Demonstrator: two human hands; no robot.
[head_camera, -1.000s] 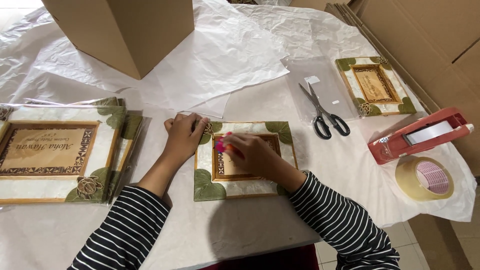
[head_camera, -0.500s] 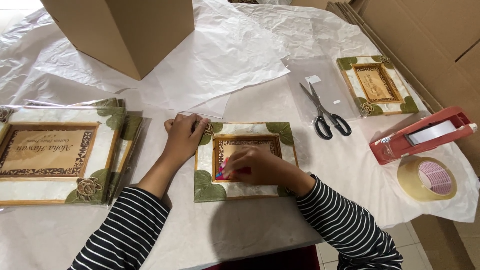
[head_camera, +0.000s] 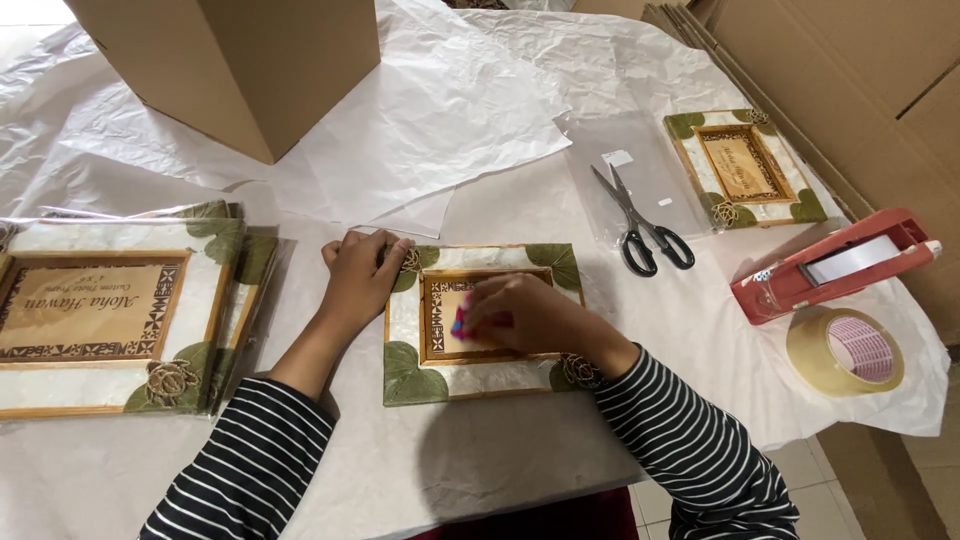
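Observation:
A picture frame (head_camera: 410, 362) with green leaf corners and a pale shell border lies flat in front of me. My left hand (head_camera: 362, 272) presses down on its upper left corner, fingers curled over the edge. My right hand (head_camera: 525, 316) rests on the glass in the middle, closed on a small pink cloth (head_camera: 462, 322) that shows under the fingers. The hand is slightly blurred.
A stack of larger matching frames (head_camera: 110, 315) sits at the left in clear wrap. Black-handled scissors (head_camera: 640, 225) lie on a clear bag, a small frame (head_camera: 745, 165) beyond them. A red tape dispenser (head_camera: 830, 265), a tape roll (head_camera: 845, 350), a cardboard box (head_camera: 240, 60) and tissue paper (head_camera: 440, 110) surround the area.
My right hand has slid the pink cloth from the frame's upper left down and across the glass toward the middle. My left hand has stayed on the corner.

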